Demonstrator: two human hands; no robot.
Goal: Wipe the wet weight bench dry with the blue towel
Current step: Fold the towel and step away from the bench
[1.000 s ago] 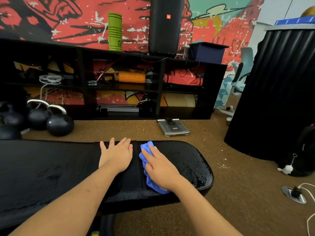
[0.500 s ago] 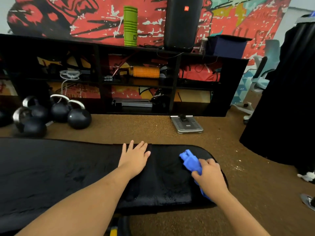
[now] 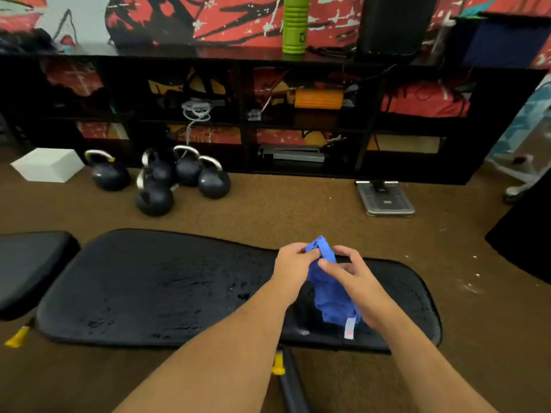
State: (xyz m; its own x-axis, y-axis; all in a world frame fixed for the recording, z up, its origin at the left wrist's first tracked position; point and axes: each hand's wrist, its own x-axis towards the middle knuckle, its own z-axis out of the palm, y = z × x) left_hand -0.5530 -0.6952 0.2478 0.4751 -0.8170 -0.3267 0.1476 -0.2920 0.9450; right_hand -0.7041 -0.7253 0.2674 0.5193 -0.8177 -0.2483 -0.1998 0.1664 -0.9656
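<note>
Now the towel (image 3: 331, 296) no longer lies pressed flat on the bench (image 3: 167, 287); it hangs bunched just above the bench's right end. The left hand (image 3: 293, 263) no longer rests spread on the bench, and its grip pinches the towel's top. The right hand (image 3: 354, 281) stops pushing, its grip closed round the cloth's middle. Wiping pauses, probably to refold for a drier face. Wet sheen shows across the bench's middle, so most of the drying seems left.
</note>
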